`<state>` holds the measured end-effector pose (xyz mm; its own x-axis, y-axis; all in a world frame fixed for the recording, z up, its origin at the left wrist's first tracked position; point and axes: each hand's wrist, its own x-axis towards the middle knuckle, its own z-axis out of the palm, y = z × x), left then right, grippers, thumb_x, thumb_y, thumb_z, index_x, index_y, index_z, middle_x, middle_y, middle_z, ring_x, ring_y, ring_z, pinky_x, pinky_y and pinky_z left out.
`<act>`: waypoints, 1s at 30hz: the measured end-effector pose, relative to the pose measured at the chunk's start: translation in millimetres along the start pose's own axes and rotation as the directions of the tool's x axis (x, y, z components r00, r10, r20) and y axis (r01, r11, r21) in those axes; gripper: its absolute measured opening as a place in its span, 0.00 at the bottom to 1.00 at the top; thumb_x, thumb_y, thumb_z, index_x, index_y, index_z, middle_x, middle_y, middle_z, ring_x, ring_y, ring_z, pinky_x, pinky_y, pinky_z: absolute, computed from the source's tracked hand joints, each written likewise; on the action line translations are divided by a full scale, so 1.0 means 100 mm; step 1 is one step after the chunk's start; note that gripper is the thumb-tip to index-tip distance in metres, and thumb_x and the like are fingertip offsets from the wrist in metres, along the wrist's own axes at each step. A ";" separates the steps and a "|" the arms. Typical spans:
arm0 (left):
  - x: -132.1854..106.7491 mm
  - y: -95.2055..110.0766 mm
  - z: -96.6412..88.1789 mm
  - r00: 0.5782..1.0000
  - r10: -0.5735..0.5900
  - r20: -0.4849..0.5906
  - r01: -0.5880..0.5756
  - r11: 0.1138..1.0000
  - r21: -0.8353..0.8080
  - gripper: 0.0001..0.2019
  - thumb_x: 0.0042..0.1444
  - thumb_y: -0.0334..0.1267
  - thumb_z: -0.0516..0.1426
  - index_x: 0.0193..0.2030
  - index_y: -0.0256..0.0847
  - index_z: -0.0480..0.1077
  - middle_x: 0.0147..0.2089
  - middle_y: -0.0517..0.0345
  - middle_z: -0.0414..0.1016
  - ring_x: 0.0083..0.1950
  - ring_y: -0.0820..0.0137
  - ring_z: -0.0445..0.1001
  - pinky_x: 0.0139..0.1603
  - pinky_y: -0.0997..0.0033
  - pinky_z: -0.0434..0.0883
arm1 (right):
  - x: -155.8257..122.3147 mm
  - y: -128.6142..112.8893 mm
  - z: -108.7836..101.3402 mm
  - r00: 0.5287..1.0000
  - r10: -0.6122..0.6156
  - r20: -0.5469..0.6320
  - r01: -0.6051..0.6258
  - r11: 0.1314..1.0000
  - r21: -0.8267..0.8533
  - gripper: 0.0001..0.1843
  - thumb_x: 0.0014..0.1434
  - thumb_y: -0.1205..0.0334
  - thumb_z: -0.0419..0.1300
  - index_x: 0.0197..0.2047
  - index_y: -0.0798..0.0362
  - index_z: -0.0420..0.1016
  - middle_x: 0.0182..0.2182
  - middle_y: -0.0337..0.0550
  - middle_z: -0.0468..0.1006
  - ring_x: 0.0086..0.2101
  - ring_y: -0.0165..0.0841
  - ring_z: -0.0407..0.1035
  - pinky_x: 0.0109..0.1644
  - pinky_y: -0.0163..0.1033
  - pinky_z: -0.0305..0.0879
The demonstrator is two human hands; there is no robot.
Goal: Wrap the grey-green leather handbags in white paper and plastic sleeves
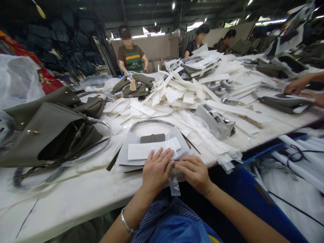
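In front of me on the white table lies a handbag wrapped in pale sheeting (pixel 124 160), with a grey-green strap tab (pixel 152 138) showing. A white foam strip (pixel 138 152) rests across it, and its handle (pixel 152 121), covered in clear film, arches behind. My left hand (pixel 157 172) lies on the strip's right part and the bag's near edge, fingers stretched out. Beside it, my right hand (pixel 194 172) has its fingers pressed together at the near right edge, on the plastic wrapping. A clear plastic strip (pixel 174 184) hangs down between both hands; their undersides are hidden.
Grey-green handbags (pixel 60 131) stand at the left. A heap of white foam pieces (pixel 174 91) covers the table's middle. Plastic sleeves (pixel 210 141) lie to the right, near a blue bin (pixel 233 189). A co-worker's hands (pixel 301 87) handle a bag at far right; other people (pixel 131 57) stand behind.
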<state>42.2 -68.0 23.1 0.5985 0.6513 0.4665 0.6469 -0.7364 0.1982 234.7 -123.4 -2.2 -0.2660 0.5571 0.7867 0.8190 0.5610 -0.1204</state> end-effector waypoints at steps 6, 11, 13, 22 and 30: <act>-0.04 -0.05 0.16 0.995 0.065 -0.078 -0.056 0.992 0.113 0.19 0.70 0.38 0.50 0.66 0.52 0.60 0.65 0.67 0.66 0.66 0.63 0.65 0.68 0.50 0.60 | -0.21 -0.04 -0.07 0.997 -0.003 0.072 -0.001 0.999 0.054 0.22 0.64 0.76 0.53 0.57 0.49 0.73 0.48 0.41 0.81 0.49 0.34 0.73 0.57 0.46 0.66; -0.04 -0.06 0.17 0.991 0.082 -0.110 -0.066 0.988 0.141 0.19 0.69 0.36 0.52 0.65 0.51 0.62 0.64 0.65 0.68 0.66 0.64 0.66 0.68 0.52 0.60 | -0.47 -0.21 -0.08 0.964 -0.046 0.264 0.016 0.993 0.114 0.26 0.63 0.76 0.50 0.63 0.56 0.67 0.58 0.49 0.73 0.60 0.37 0.65 0.67 0.52 0.62; -0.04 -0.05 0.16 0.990 0.081 -0.118 -0.064 0.988 0.142 0.19 0.69 0.36 0.53 0.65 0.51 0.63 0.63 0.64 0.68 0.65 0.63 0.66 0.68 0.52 0.60 | -0.47 -0.26 -0.02 0.960 -0.062 0.272 0.025 0.990 0.137 0.25 0.63 0.75 0.51 0.62 0.57 0.67 0.58 0.50 0.73 0.61 0.38 0.63 0.66 0.52 0.63; -0.05 -0.06 0.16 0.990 0.093 -0.106 -0.077 0.986 0.145 0.20 0.69 0.34 0.51 0.66 0.51 0.62 0.64 0.64 0.67 0.66 0.63 0.66 0.69 0.53 0.59 | -0.23 -0.24 0.18 0.997 -0.037 0.073 0.018 0.967 0.254 0.19 0.62 0.76 0.50 0.50 0.54 0.76 0.44 0.46 0.82 0.48 0.33 0.76 0.57 0.43 0.73; -0.06 -0.04 0.21 0.985 0.081 -0.153 -0.059 0.988 0.144 0.20 0.68 0.34 0.53 0.65 0.50 0.63 0.62 0.61 0.70 0.65 0.63 0.67 0.68 0.51 0.61 | -0.36 -0.26 -0.23 0.987 0.052 0.152 -0.091 0.961 0.261 0.24 0.58 0.80 0.48 0.50 0.52 0.76 0.43 0.42 0.83 0.47 0.31 0.77 0.56 0.39 0.73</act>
<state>45.6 -64.8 1.6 0.5697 0.5534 0.6076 0.6715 -0.7397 0.0441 234.9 -172.2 -13.2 -0.2969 0.6722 0.6782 0.6788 0.6481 -0.3453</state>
